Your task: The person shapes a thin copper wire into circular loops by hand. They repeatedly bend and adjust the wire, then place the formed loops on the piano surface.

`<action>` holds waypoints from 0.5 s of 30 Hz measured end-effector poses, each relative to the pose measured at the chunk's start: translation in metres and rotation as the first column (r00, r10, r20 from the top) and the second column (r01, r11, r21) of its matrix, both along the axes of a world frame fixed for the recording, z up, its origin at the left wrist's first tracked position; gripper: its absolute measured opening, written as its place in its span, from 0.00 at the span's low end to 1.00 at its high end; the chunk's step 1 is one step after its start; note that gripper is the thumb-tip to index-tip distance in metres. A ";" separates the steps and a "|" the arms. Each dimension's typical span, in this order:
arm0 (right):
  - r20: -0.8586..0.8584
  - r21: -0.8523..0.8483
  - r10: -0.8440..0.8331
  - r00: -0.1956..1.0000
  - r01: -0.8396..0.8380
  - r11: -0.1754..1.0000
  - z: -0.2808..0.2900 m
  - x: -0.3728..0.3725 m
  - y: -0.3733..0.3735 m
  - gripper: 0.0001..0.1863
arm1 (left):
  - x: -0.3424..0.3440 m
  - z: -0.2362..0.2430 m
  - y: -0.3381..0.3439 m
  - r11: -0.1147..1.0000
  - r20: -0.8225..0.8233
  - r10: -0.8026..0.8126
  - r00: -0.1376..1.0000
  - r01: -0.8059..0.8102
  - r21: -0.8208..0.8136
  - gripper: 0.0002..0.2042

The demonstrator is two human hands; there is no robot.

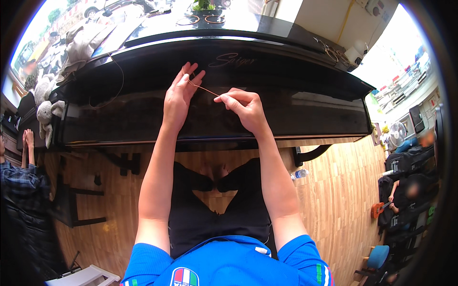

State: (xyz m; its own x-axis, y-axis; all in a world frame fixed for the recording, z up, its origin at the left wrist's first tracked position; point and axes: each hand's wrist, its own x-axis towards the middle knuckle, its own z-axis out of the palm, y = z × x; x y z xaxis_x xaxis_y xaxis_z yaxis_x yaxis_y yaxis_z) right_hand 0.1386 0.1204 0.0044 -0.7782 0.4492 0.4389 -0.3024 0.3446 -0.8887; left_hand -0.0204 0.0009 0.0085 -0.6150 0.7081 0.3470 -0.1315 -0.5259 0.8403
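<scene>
A thin copper-coloured string [205,89] stretches between my two hands, in front of a black upright piano [296,112]. My right hand [245,108] pinches its right end between thumb and forefinger. At the other end, my left hand [179,97] holds the string near thumb and fingers, the other fingers raised and apart. Its exact grip there is partly hidden. Another thin string [123,76] hangs in a loose curve over the piano's left front. Two copper-coloured coils, a left coil [188,20] and a right coil [214,19], lie on the piano top.
Tangled strings [331,51] lie at the piano top's right, a grey cloth [83,43] at its left. Grey plush toys [45,112] hang at the left end. A plastic bottle [299,174] is on the floor. People sit at both sides, one with a small guitar [378,209].
</scene>
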 end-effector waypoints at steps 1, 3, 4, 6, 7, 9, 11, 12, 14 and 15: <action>-0.016 0.009 0.000 1.000 0.000 1.000 0.000 0.000 0.001 0.10 | 0.000 0.001 0.000 1.000 0.036 0.013 0.999 -0.014 0.012 0.28; -0.029 0.021 -0.037 0.999 0.038 0.999 -0.003 -0.001 0.004 0.10 | -0.003 -0.001 0.000 0.999 0.056 0.047 0.997 -0.048 0.022 0.27; -0.035 0.026 -0.056 0.998 0.057 0.998 -0.005 -0.001 0.006 0.10 | -0.004 -0.002 0.001 0.998 0.067 0.063 0.996 -0.065 0.027 0.27; -0.031 -0.034 -0.101 0.994 0.100 0.994 -0.008 -0.003 0.006 0.10 | -0.001 0.001 0.000 0.997 0.089 0.077 0.993 -0.077 -0.002 0.24; -0.027 -0.064 -0.124 0.992 0.122 0.990 -0.008 -0.005 0.005 0.10 | -0.001 0.002 0.000 0.996 0.100 0.084 0.992 -0.082 -0.016 0.23; 0.000 -0.106 -0.146 0.989 0.145 0.984 -0.003 -0.004 0.002 0.10 | -0.011 -0.006 -0.003 0.998 0.075 -0.020 0.997 0.024 -0.057 0.20; 0.009 -0.137 -0.165 0.986 0.164 0.977 -0.002 -0.005 0.000 0.10 | -0.017 -0.010 -0.005 0.993 0.026 -0.072 0.997 0.074 -0.094 0.19; 0.003 -0.149 -0.173 0.985 0.171 0.974 -0.004 -0.006 0.000 0.10 | -0.017 -0.011 -0.005 0.992 -0.012 -0.071 0.997 0.070 -0.109 0.19; -0.014 -0.157 -0.195 0.981 0.191 0.969 -0.004 -0.007 0.000 0.10 | -0.014 -0.011 -0.005 0.992 -0.073 -0.043 0.996 0.033 -0.123 0.18; -0.026 -0.155 -0.209 0.977 0.203 0.967 -0.004 -0.008 0.001 0.10 | -0.011 -0.011 -0.003 0.993 -0.096 -0.014 0.995 0.002 -0.121 0.18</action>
State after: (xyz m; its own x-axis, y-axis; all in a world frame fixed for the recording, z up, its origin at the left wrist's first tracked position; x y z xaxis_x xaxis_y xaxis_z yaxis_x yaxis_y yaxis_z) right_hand 0.1304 0.1211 0.0002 -0.6442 0.6614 0.3841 -0.2768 0.2665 -0.9232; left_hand -0.0312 -0.0019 -0.0021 -0.5770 0.7531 0.3160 -0.0504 -0.4190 0.9066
